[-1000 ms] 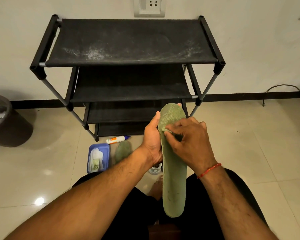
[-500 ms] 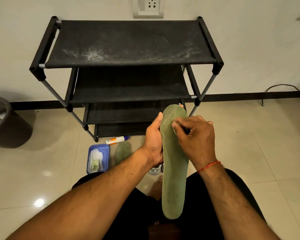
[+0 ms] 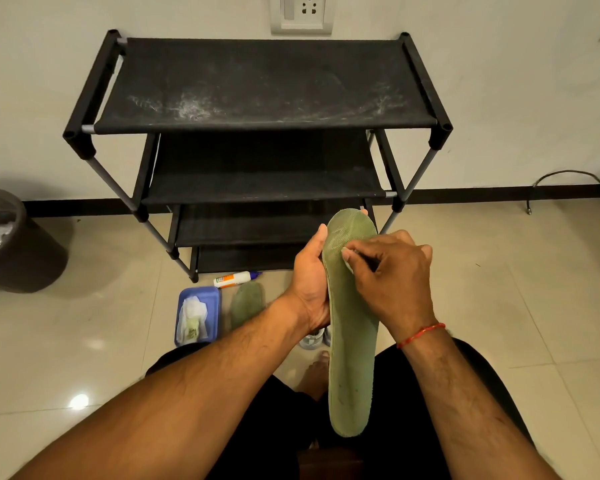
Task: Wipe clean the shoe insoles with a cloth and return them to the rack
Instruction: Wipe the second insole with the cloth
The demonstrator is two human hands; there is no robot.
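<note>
My right hand (image 3: 392,275) pinches a small pale cloth (image 3: 347,264) against the toe end of the green insole (image 3: 352,358). My left hand (image 3: 309,282) grips that insole upright by its edge, over my lap. I'd use short, firm strokes, braced from behind, working toe to heel. A second insole (image 3: 246,306) lies on the floor, just before the rack (image 3: 257,84).
</note>
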